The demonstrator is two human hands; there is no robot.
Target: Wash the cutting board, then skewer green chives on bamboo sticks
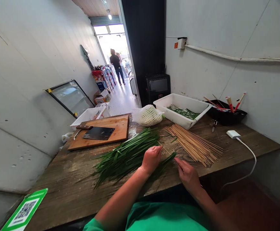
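Observation:
My left hand (pixel 151 158) is closed in a loose fist on a small bunch of chive leaves (pixel 167 160) that lies across a thin bamboo skewer (pixel 164 149). My right hand (pixel 187 172) sits just right of that bunch, fingers drawn together near its tip; what they pinch is hidden. A large pile of green chives (pixel 127 153) lies left of my left hand on the wooden table (pixel 65 183). A heap of bamboo skewers (pixel 194 144) lies to the right, beyond my right hand.
A cutting board (pixel 120 125) with a cleaver (pixel 98 132) lies at the back left. A white tub with chives (pixel 182 109), a mesh bag (pixel 148 116), a black tray (pixel 226 115) and a white charger with cable (pixel 233 134) stand behind. People stand in the far doorway (pixel 117 65).

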